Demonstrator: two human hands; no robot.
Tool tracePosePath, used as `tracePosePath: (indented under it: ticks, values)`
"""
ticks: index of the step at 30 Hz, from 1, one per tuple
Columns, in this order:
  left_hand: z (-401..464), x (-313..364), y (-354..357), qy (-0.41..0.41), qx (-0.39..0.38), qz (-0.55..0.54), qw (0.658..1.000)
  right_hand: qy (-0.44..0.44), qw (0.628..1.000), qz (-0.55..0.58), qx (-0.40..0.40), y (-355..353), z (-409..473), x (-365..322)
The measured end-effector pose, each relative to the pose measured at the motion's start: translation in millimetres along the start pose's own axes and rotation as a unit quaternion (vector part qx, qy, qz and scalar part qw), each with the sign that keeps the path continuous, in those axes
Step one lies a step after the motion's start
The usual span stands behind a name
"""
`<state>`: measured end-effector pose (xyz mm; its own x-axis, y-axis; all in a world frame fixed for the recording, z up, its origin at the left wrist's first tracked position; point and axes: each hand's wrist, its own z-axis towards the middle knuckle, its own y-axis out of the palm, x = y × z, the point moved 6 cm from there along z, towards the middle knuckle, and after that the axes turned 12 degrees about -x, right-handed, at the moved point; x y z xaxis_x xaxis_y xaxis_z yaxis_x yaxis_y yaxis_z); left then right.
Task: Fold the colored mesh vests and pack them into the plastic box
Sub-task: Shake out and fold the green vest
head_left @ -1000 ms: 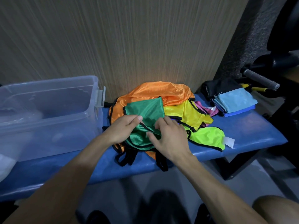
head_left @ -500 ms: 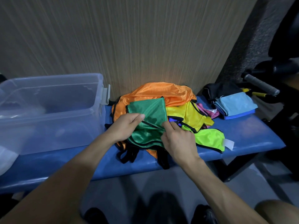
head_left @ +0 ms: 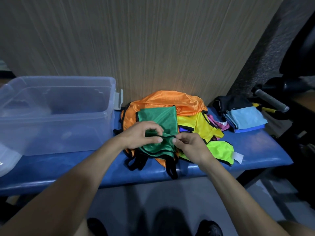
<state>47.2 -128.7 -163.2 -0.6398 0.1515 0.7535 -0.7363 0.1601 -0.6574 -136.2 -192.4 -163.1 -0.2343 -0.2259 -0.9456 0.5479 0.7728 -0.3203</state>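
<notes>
Clear box [head_left: 56, 116] sat left on blue counter [head_left: 255, 147], contents unclear. Left hand [head_left: 141, 135] and right hand [head_left: 190, 147] pinched black edge of green vest [head_left: 158, 116] atop vest pile [head_left: 170, 101]. Folded cloths [head_left: 245, 118] lay right.

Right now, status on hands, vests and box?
Left hand, right hand: both pinching green vest edge atop pile. Plastic box open, no vests visible inside. Path unobstructed.

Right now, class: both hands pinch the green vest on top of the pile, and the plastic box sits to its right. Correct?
Not quite. The head view shows the plastic box left of the pile; both the left hand and right hand do pinch the green vest.
</notes>
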Motion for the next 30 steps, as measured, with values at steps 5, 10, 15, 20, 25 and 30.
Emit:
tracePosePath:
  ticks: [5, 10, 15, 20, 25, 30]
  values:
    - [1, 2, 0, -0.008, 0.004, -0.015, 1.000, 0.035, 0.972, -0.229, 0.042, 11, -1, -12]
    - [0, 0, -1, -0.016, 0.011, -0.020, 1.000, 0.036, 0.831, -0.544, 0.116, 26, 1, -39]
    - [-3, -2, -3, -0.007, 0.009, -0.015, 1.000, 0.115, 0.842, -0.511, 0.130, 17, -16, -20]
    - [-4, -1, -1, -0.011, 0.004, 0.012, 1.000, 0.208, 0.896, -0.356, 0.165, 18, -28, 11]
    - [-7, -8, 0, -0.022, 0.000, 0.009, 1.000, 0.222, 0.909, -0.317, 0.154, 27, -37, 21]
    - [-11, -14, 0, -0.038, -0.003, -0.008, 0.999, 0.137, 0.884, -0.437, 0.095, 33, -42, 7]
